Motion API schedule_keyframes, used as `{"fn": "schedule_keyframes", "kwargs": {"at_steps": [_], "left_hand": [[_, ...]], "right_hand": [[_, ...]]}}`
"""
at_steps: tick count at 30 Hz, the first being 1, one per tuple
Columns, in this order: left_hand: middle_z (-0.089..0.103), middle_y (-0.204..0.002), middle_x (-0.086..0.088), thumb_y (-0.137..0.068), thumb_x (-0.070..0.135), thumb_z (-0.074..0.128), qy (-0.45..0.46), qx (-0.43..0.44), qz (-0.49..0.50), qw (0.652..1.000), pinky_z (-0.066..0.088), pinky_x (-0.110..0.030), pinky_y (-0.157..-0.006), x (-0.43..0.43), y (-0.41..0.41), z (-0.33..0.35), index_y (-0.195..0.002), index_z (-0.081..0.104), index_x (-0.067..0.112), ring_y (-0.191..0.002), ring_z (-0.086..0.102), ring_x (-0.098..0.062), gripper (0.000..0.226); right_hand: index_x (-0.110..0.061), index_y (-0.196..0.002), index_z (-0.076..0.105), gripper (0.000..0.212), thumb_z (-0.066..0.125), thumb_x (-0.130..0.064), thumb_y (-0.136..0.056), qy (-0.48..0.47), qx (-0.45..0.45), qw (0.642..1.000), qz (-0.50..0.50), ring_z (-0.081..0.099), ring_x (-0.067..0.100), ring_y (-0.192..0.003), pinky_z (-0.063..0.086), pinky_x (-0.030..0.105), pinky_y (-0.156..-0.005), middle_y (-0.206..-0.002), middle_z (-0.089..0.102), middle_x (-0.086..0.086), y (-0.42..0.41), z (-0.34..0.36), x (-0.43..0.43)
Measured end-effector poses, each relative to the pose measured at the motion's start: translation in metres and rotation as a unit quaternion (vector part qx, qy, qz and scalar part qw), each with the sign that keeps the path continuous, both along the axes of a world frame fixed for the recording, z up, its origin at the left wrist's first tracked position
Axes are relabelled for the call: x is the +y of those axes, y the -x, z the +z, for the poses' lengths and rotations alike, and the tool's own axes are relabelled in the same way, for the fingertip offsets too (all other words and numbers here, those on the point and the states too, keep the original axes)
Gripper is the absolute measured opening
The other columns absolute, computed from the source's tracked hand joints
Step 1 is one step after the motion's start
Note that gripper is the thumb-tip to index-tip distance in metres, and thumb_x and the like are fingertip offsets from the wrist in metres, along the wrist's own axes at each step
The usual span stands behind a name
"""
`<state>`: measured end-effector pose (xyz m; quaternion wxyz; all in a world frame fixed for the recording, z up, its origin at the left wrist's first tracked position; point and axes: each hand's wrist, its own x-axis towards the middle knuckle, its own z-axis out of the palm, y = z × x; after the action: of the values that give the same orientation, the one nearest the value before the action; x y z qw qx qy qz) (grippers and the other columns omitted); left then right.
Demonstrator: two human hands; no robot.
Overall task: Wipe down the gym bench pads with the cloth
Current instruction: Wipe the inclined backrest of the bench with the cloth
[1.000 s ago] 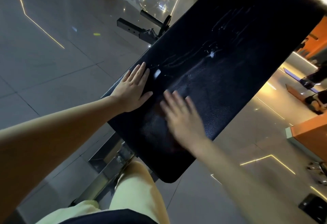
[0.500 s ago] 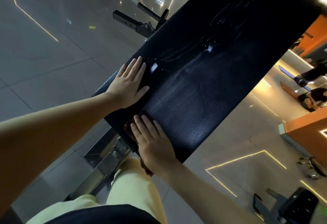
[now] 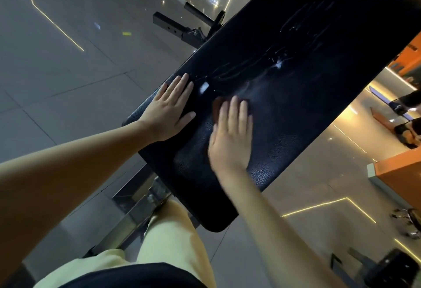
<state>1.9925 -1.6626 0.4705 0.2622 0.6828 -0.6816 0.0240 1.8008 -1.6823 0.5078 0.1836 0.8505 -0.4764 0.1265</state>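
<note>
Left hand lies flat near the left edge of the black bench pad, fingers straight and slightly spread, holding nothing. Just beside it, the right hand, blurred, presses straight fingers onto a brownish cloth, which is mostly hidden beneath them. Wet streaks glisten farther right along the pad.
</note>
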Motion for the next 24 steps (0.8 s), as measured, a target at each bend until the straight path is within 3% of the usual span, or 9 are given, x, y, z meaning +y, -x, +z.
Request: {"fn": "schedule_keyframes", "kwargs": {"at_steps": [4,9,12,15,18,21,24], "left_hand": [[0.005,-0.163,-0.015,-0.097,0.057,0.016,0.013,-0.008,-0.010,1.000,0.006,-0.043,-0.124,0.001,-0.006,-0.003,-0.156,0.012,0.006,-0.152,0.003,-0.029,0.078],[0.007,-0.163,-0.016,-0.099,0.054,0.018,0.014,-0.021,-0.022,0.999,0.009,-0.045,-0.123,0.003,-0.010,-0.005,-0.156,0.014,0.005,-0.151,0.006,-0.030,0.075],[0.008,-0.163,-0.017,-0.099,0.053,0.018,0.012,-0.021,-0.021,0.999,0.008,-0.046,-0.123,0.003,-0.009,-0.008,-0.156,0.014,0.004,-0.151,0.006,-0.031,0.075],[0.007,-0.163,-0.016,-0.099,0.054,0.017,0.010,-0.013,-0.015,1.000,0.006,-0.045,-0.123,0.003,-0.007,-0.009,-0.156,0.013,0.005,-0.152,0.005,-0.030,0.075],[0.006,-0.163,-0.016,-0.100,0.053,0.017,0.011,-0.011,-0.008,1.000,0.005,-0.045,-0.123,0.004,-0.006,-0.011,-0.156,0.012,0.005,-0.152,0.004,-0.030,0.074],[0.006,-0.163,-0.015,-0.100,0.051,0.018,0.020,-0.007,-0.002,1.000,0.001,-0.043,-0.123,0.005,-0.004,-0.014,-0.156,0.013,0.005,-0.152,0.003,-0.029,0.072],[0.004,-0.164,-0.013,-0.101,0.051,0.018,0.030,0.000,0.002,1.000,-0.006,-0.037,-0.123,0.007,-0.001,-0.018,-0.157,0.011,0.007,-0.152,0.001,-0.028,0.071]], "right_hand": [[-0.005,-0.149,0.039,0.064,0.055,-0.020,-0.089,-0.039,0.069,0.989,0.128,0.019,0.031,-0.150,0.018,0.047,-0.120,-0.160,0.026,0.015,0.007,-0.063,0.078],[-0.013,-0.145,0.048,0.057,0.047,-0.025,-0.089,-0.050,0.155,0.966,0.203,0.032,0.024,-0.145,0.024,0.041,-0.118,-0.157,0.036,0.007,0.027,-0.065,0.071],[-0.015,-0.148,0.044,0.059,0.034,-0.030,-0.092,0.010,0.188,0.968,0.167,0.032,0.025,-0.146,0.022,0.045,-0.116,-0.158,0.033,0.007,0.033,-0.021,0.016],[-0.015,-0.152,0.036,0.058,0.029,-0.033,-0.097,0.045,0.118,0.990,0.063,0.023,0.031,-0.149,0.019,0.053,-0.117,-0.163,0.022,0.008,0.041,0.041,-0.055],[-0.017,-0.157,0.022,0.056,0.031,-0.032,-0.103,-0.015,-0.013,0.998,-0.055,0.001,0.033,-0.152,0.007,0.051,-0.122,-0.166,0.003,0.007,0.040,0.082,-0.091],[-0.009,-0.157,0.019,0.059,0.029,-0.029,-0.102,0.002,-0.072,0.993,-0.093,0.000,0.036,-0.151,0.008,0.050,-0.122,-0.165,0.005,0.013,0.016,0.065,-0.074],[-0.005,-0.155,0.025,0.062,0.032,-0.029,-0.098,-0.005,-0.052,0.998,-0.048,0.008,0.038,-0.151,0.013,0.052,-0.121,-0.163,0.014,0.016,-0.006,0.018,-0.021]]}}
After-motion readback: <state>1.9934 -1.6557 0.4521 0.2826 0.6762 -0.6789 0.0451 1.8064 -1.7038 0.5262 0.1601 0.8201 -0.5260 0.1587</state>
